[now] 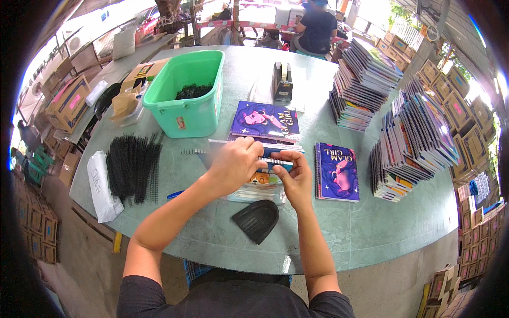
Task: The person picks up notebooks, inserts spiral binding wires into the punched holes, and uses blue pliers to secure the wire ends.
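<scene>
Both hands are at a notebook (275, 165) held up on edge over the middle of the table, its punched spine toward me. My left hand (237, 163) is closed with the fingers pinched at the spine. A black spiral coil (189, 152) sticks out to the left behind that hand. With thumb and fingers my right hand (294, 177) grips the notebook's right end. Beneath lie more notebooks with a cartoon animal cover (260, 179), partly hidden by my hands. A black wedge-shaped pad (257, 220) lies nearer to me.
Left stand a green tub (183, 114) with black coils, a heap of coils (135, 168) and a white packet (103, 185). Purple notebooks (265, 119) lie beyond my hands; another notebook (338, 172) lies right. Notebook stacks (413, 143), a tape dispenser (282, 82) and a seated person (315, 29) are farther off.
</scene>
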{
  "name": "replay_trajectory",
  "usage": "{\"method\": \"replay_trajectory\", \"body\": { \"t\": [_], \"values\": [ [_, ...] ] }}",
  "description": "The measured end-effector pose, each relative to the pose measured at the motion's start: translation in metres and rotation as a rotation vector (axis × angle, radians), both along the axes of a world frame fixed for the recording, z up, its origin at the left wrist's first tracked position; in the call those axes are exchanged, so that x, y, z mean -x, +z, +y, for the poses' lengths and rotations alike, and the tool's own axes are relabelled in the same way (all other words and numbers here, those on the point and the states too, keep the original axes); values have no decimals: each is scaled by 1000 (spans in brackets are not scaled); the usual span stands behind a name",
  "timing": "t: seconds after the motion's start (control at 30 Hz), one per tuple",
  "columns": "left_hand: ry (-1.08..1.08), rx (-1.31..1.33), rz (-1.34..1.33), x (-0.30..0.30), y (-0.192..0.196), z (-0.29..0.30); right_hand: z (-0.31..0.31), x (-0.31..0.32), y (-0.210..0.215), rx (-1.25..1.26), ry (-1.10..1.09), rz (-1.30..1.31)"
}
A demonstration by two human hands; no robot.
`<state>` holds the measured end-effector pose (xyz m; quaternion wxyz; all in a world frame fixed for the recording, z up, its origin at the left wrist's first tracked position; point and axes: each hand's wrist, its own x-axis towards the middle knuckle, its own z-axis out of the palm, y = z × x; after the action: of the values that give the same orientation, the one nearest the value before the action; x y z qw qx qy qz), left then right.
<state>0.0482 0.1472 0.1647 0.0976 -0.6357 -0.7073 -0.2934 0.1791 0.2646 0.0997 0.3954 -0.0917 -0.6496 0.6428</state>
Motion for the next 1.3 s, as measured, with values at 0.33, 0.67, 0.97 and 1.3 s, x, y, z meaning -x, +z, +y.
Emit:
{"method": "replay_trajectory", "body": {
  "t": [0.33, 0.67, 0.97, 1.3],
  "values": [
    [5, -63, -5, -5, -6, 7, -2, -8, 1, 81, -12, 30],
    [-82, -84, 8, -23, -2, 21, 4, -17, -17, 72, -182, -66],
    [-222, 38, -175, -33, -1, 36, 2, -17, -33, -111, -309, -124],
    [148, 438, -112, 42, -50, -116, 6, -25, 50, -600, -30, -471]
  ]
}}
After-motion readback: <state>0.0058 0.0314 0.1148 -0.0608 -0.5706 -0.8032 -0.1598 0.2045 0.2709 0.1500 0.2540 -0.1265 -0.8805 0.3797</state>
